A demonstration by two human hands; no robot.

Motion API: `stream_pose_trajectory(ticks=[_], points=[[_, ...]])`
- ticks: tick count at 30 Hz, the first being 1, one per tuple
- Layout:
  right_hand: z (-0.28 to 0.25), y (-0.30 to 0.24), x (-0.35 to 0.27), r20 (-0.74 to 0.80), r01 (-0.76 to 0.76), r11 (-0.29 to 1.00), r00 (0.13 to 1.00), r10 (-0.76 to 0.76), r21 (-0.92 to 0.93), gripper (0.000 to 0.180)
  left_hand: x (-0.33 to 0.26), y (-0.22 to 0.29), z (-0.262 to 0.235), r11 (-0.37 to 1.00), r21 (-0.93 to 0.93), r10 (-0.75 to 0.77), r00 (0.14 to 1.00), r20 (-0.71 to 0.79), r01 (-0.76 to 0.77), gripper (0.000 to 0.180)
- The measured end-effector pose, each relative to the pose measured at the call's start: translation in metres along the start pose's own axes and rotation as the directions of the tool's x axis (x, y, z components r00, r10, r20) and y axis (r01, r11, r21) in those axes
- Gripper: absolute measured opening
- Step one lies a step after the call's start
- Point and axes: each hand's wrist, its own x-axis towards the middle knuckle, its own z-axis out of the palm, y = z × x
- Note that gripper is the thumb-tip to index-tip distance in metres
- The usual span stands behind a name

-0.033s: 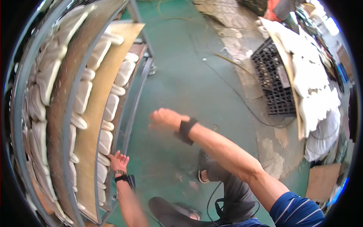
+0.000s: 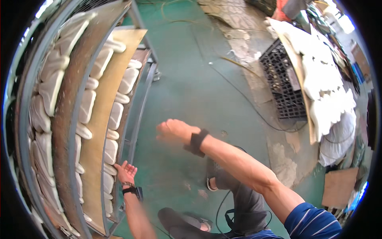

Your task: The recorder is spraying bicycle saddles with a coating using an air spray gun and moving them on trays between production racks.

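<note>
Left hand (image 2: 126,172) spread, empty, beside rack (image 2: 137,115) of white pads (image 2: 115,115); right hand (image 2: 173,131) blurred, grip unclear; nothing visibly shifted.

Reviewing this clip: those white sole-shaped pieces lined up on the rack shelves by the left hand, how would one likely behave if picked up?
The white pieces look thick, matte and foam-like, so probably light for their size. Flat and elongated, they seem unlikely to roll, and the matte surface suggests little slip. They stand packed side by side on the wooden shelf near the open left hand, so pulling one may shift its neighbours.

Wood boards (image 2: 97,131), metal rack (image 2: 140,103), matt
</note>
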Motion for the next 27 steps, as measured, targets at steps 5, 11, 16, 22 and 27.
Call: stream_pose_trajectory(ticks=[5,11,16,22,27], points=[[-0.046,-0.028,-0.147,-0.276,-0.034,0.967,0.960,-0.039,-0.254,0.014,-0.137,-0.027,0.009,0.760,0.605,-0.025,0.920,0.392,-0.237,0.024],[-0.084,-0.081,-0.340,-0.032,-0.339,0.928,0.940,0.339,-0.155,0.018,-0.328,-0.004,-0.031,0.508,0.845,-0.273,0.900,0.339,-0.164,0.021],[-0.099,-0.121,-0.502,0.010,-0.567,0.801,0.815,0.579,-0.194,0.022,-0.408,0.009,-0.048,0.525,0.851,-0.406,0.877,0.258,-0.007,0.028],[-0.073,-0.156,-0.653,-0.294,-0.731,0.626,0.557,0.777,0.270,0.035,-0.447,-0.007,-0.002,0.513,0.835,-0.422,0.789,0.446,-0.198,0.024],[-0.118,-0.204,-0.766,-0.675,-0.710,0.609,0.258,0.691,0.352,0.023,-0.482,-0.001,0.025,0.489,0.792,-0.343,0.755,0.559,-0.365,0.023]])
